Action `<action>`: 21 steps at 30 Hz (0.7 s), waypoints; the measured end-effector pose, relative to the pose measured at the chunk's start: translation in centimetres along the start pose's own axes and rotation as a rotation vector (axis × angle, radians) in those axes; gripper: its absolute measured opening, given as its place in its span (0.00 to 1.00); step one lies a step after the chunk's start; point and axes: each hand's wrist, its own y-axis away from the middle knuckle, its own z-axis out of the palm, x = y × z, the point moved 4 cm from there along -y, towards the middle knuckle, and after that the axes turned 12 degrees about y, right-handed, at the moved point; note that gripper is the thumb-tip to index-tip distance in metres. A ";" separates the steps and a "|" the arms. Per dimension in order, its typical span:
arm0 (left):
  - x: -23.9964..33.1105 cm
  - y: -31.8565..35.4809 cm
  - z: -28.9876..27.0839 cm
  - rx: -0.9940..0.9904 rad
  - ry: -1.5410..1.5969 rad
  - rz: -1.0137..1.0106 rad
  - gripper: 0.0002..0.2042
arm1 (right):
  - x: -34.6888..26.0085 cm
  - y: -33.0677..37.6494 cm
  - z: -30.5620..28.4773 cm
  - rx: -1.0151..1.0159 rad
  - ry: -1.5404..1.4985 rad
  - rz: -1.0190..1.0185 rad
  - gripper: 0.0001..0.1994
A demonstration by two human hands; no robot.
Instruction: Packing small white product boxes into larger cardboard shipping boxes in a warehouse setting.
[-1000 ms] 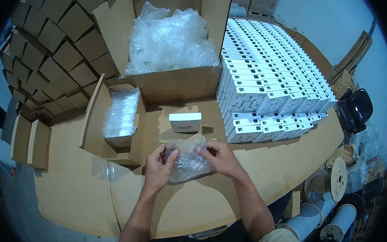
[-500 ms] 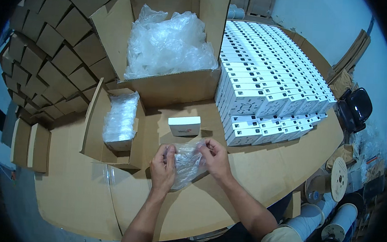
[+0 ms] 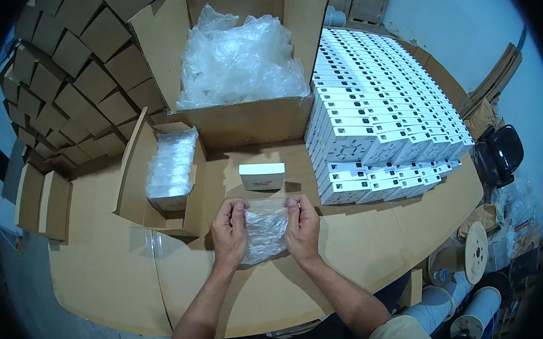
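Between my hands stretches a clear bubble wrap bag (image 3: 265,231), crinkled and see-through. My left hand (image 3: 230,232) pinches its left edge, thumb on top. On the opposite edge, my right hand (image 3: 301,228) has a like pinch. Just beyond the bag a small white box (image 3: 262,176) stands upright on the cardboard-covered table. To the left, an open carton (image 3: 133,179) holds a row of white boxes wrapped in bubble wrap (image 3: 171,166).
A large open carton (image 3: 243,121) full of clear plastic bags (image 3: 244,62) stands at the back. Many white boxes (image 3: 373,126) are stacked at the right. Brown cartons (image 3: 86,52) pile up at far left; spools (image 3: 476,251) lie off the table's right side.
My right hand has moved down along the bag's right edge and now grips it at its side. The bag is spread flatter between both hands.
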 end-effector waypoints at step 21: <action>-1.4 2.5 -1.5 -0.055 -0.339 -0.091 0.07 | -0.7 0.2 0.1 -0.058 0.105 -0.072 0.12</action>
